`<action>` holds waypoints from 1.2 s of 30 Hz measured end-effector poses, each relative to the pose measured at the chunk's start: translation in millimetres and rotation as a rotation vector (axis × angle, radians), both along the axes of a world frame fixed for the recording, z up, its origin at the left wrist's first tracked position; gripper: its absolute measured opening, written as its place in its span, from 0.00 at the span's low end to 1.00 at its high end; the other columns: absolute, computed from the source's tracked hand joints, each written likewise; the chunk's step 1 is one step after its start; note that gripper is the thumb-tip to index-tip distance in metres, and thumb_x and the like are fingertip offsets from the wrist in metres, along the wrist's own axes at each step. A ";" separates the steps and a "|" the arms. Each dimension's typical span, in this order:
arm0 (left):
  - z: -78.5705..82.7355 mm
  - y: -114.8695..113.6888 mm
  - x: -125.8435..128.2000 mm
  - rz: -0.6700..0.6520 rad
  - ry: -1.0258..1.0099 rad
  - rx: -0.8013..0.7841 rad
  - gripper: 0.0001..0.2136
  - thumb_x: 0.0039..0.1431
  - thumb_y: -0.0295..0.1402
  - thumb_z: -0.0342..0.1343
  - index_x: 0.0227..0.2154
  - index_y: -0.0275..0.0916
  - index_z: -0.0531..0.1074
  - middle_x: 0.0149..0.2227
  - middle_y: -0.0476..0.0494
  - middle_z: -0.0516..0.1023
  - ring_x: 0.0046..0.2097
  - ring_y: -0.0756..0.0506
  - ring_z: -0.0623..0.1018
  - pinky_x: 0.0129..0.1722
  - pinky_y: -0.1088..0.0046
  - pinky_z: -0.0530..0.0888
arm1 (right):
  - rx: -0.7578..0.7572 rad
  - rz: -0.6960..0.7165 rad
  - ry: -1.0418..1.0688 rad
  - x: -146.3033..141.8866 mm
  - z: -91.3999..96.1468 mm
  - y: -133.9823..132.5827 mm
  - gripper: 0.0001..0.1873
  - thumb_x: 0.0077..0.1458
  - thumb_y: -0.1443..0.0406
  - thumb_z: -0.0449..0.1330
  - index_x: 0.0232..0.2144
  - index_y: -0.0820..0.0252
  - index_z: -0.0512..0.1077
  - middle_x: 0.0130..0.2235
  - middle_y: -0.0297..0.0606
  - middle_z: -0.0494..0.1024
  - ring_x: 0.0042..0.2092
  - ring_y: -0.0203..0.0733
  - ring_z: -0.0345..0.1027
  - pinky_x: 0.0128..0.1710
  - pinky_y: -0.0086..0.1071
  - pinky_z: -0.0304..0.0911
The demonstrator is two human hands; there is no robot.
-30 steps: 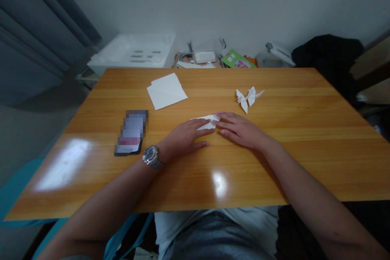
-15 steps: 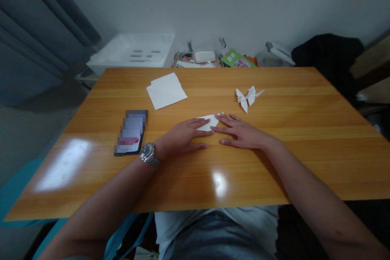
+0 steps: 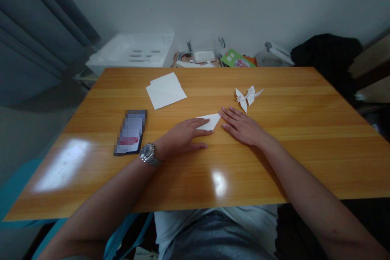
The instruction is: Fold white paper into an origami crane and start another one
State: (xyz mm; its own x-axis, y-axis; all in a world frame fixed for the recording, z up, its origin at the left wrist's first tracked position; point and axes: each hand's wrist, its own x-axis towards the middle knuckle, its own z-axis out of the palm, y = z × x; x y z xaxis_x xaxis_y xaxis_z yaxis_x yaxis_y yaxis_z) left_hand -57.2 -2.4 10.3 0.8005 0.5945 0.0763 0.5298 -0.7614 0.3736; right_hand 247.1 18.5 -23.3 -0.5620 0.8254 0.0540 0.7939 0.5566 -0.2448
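Note:
A small folded piece of white paper (image 3: pixel 212 122) lies flat on the wooden table (image 3: pixel 189 178) in front of me. My left hand (image 3: pixel 185 136), with a metal watch (image 3: pixel 148 153) on its wrist, rests with outstretched fingers across the paper's left part, hiding that end. My right hand (image 3: pixel 242 126) lies flat just to the right, its fingertips at the paper's right tip; whether they touch it I cannot tell. Farther back on the right is a folded white paper figure (image 3: pixel 246 97) with pointed wings.
White paper sheets (image 3: pixel 167 91) lie overlapped at the back left. A phone (image 3: pixel 131 132) with a blurred screen is left of my left wrist. Beyond the far edge are a white plastic bin (image 3: pixel 134 50), a green booklet (image 3: pixel 236 59) and a black item (image 3: pixel 327 55).
My right hand has slid right, off the folded paper to its tip, and its fingers have drawn closer together. The left hand and the paper stay in place.

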 end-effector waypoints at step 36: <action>-8.6 1.2 -1.2 0.002 -0.028 0.020 0.28 0.66 0.54 0.55 0.65 0.49 0.68 0.73 0.39 0.58 0.72 0.37 0.61 0.70 0.53 0.60 | -0.054 0.046 -0.013 -10.4 4.7 -7.9 0.32 0.73 0.47 0.38 0.74 0.42 0.47 0.75 0.33 0.50 0.75 0.50 0.42 0.73 0.60 0.38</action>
